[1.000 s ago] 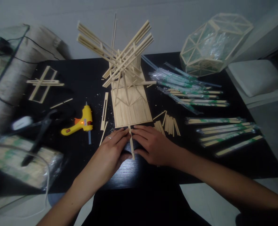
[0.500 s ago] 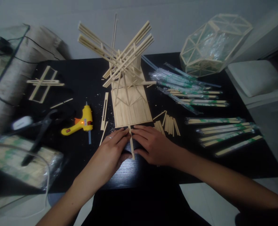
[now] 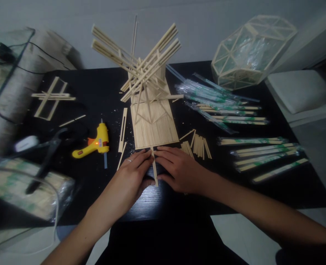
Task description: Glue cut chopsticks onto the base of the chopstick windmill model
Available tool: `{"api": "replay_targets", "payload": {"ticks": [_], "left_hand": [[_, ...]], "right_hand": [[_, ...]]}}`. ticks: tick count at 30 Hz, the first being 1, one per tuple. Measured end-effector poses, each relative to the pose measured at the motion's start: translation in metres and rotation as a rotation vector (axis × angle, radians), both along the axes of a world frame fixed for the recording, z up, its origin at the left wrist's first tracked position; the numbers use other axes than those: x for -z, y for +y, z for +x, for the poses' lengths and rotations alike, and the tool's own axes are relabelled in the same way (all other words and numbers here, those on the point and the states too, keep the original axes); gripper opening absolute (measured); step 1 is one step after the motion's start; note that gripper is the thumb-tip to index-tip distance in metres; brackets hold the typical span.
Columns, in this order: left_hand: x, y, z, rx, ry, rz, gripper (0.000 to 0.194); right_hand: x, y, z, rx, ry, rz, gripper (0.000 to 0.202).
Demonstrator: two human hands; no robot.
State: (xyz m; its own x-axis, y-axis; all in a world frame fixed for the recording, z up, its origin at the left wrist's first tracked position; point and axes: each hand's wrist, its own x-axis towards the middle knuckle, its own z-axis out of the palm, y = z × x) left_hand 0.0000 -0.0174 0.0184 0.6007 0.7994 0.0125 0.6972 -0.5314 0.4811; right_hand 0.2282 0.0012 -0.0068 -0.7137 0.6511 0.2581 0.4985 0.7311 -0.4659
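Two thin wooden sticks (image 3: 154, 167) lie side by side on the black table, pointing away from me. My left hand (image 3: 133, 167) presses on them from the left, fingertips near the far end and thumb near the close end. From the other side my right hand (image 3: 179, 169) does the same, so the sticks are squeezed between both hands. Just beyond the fingertips is the flat base of a stick-built windmill model (image 3: 154, 129), with crossed blades (image 3: 140, 73) above it. Short cut sticks (image 3: 198, 146) lie beyond my right hand.
A yellow glue gun (image 3: 96, 141), its light glowing, lies left of the model. Further left are a stick frame (image 3: 52, 97) and a wrapped chopstick bundle (image 3: 24, 187) under a black tool (image 3: 45, 162). Wrapped chopsticks (image 3: 265, 151) and a faceted stick frame (image 3: 251, 55) are on the right.
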Motion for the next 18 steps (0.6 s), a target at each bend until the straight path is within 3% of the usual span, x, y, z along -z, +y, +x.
{"api": "replay_targets", "payload": {"ticks": [18], "left_hand": [[0.0035, -0.0012, -0.0011, -0.007, -0.002, 0.009, 0.054]], "right_hand": [[-0.0002, -0.0015, -0.0002, 0.002, -0.023, -0.023, 0.042]]}}
